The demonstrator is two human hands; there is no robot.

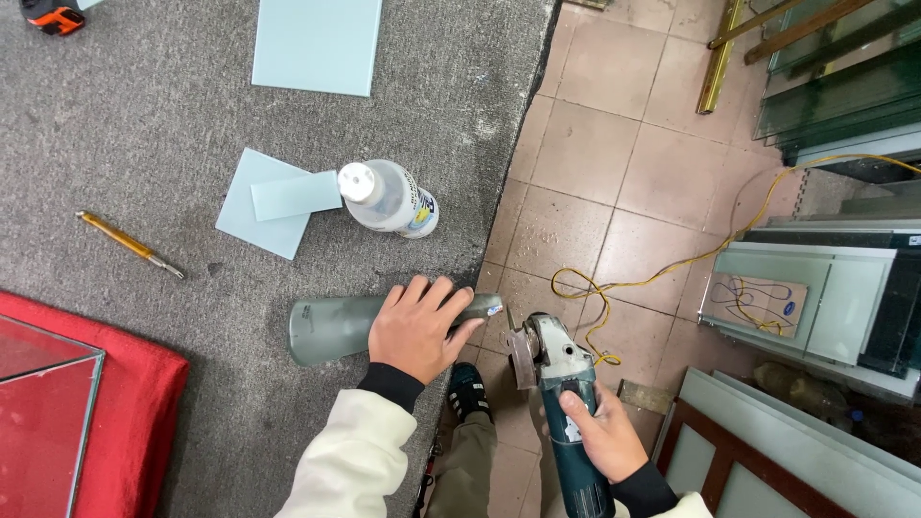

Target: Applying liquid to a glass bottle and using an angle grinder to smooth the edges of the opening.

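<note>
My left hand (417, 326) presses flat on a narrow strip of frosted glass (331, 328) that lies on the grey carpeted table (144, 115), its right end jutting over the table's edge. My right hand (600, 432) grips the body of a dark green angle grinder (556, 384). The grinder's disc (523, 353) sits just right of the glass strip's overhanging end, close to it; I cannot tell whether they touch.
A white plastic bottle (389, 197) stands by two pale blue glass pieces (273, 201); a larger pane (317, 43) lies further back. A yellow-handled glass cutter (129, 245) and a red cloth with a glass pane (58, 403) are at left. A yellow cable (672, 269) trails over the tiled floor; glass sheets lean at right.
</note>
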